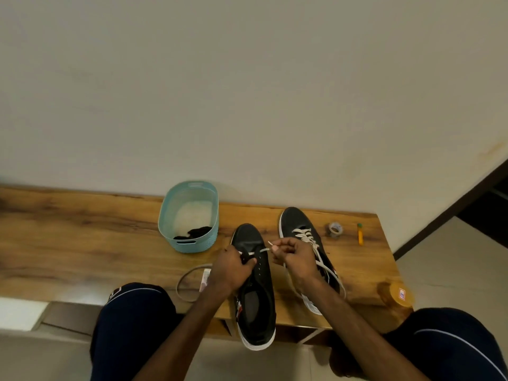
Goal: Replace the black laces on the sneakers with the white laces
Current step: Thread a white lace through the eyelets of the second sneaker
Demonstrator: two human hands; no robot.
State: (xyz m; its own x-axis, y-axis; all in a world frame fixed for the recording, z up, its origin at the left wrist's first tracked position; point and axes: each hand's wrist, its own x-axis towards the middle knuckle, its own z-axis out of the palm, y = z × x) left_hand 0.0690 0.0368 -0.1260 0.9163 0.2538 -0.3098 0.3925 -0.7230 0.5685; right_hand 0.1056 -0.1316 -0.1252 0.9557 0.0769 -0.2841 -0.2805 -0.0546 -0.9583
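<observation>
left hand (233,268) gripping sneaker (254,284); right hand (295,259) pinching white lace (257,252) — taut

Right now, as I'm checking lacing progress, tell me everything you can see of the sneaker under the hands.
The black sneaker is low-cut, with a white sole and a red-and-white mark near the heel. It stands upright on the wooden table, toe toward the wall, heel overhanging the near edge. A white lace crosses only the eyelets nearest the toe; those behind look empty. The left hand grips its upper there, and the right hand pinches the lace's end beside it.
</observation>
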